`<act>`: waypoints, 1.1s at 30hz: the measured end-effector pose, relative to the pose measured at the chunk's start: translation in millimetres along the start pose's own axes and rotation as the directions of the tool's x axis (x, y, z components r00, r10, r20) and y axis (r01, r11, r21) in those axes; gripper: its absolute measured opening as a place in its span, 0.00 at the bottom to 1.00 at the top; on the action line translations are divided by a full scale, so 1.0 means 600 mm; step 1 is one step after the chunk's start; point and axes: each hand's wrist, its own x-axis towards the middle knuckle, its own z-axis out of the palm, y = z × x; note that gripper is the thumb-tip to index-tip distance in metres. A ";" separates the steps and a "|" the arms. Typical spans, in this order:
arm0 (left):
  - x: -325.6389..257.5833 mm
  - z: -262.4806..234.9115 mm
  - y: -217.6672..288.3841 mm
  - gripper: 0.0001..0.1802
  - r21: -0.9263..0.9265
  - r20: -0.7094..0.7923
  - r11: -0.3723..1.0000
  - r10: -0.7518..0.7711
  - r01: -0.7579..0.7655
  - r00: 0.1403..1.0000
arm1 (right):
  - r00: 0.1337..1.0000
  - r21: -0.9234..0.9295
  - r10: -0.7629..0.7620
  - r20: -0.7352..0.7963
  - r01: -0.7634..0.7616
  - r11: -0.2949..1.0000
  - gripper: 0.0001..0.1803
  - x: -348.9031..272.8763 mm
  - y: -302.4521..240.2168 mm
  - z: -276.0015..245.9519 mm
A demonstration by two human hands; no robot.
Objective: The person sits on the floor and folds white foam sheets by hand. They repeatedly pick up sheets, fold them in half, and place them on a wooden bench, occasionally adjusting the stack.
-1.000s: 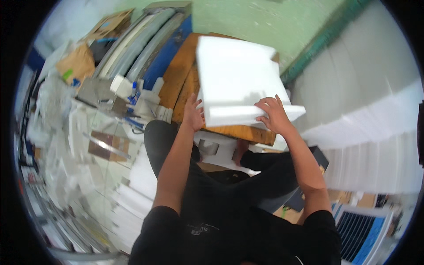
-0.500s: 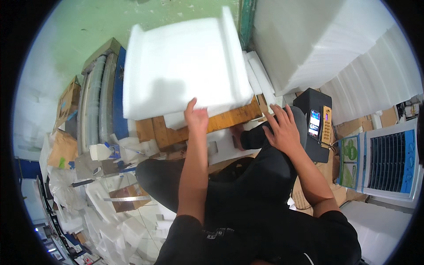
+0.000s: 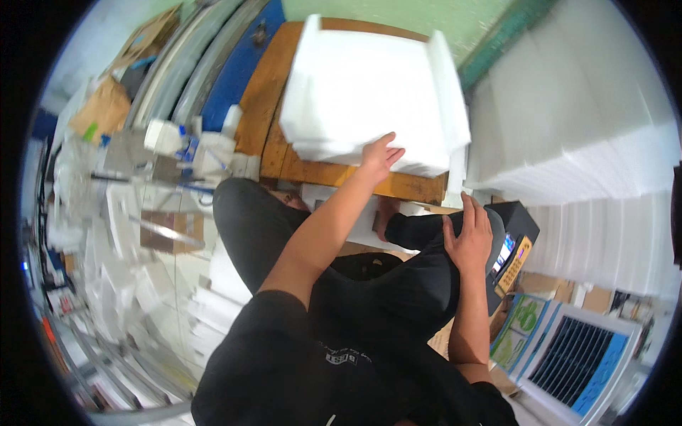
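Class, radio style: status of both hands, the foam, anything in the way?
Left hand at near edge of foam, fingers open. Right hand on right knee. Foam on table, sides turned up. Nothing seen blocking it.

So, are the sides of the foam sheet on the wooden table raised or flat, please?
Raised: the white foam sheet has both side edges standing above its middle.

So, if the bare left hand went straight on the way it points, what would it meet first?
Most likely the white foam sheet with upturned sides; the left hand overlaps its front edge in view and may be touching it, though depth is unclear.
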 end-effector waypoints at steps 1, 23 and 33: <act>0.010 -0.004 -0.001 0.31 -0.005 -0.011 1.000 -0.021 0.021 1.000 | 1.000 -0.006 -0.021 -0.003 0.021 1.000 0.34 0.005 -0.006 0.003; -0.661 -0.575 0.317 0.20 0.468 -0.099 0.605 0.760 -0.644 0.642 | 0.955 -0.099 -0.262 0.136 0.276 0.956 0.30 0.054 -0.102 0.052; -0.800 -1.180 -0.086 0.42 0.373 -0.896 0.808 0.442 0.456 -0.050 | 0.918 -0.178 -0.347 0.191 0.379 0.908 0.31 0.071 -0.145 0.066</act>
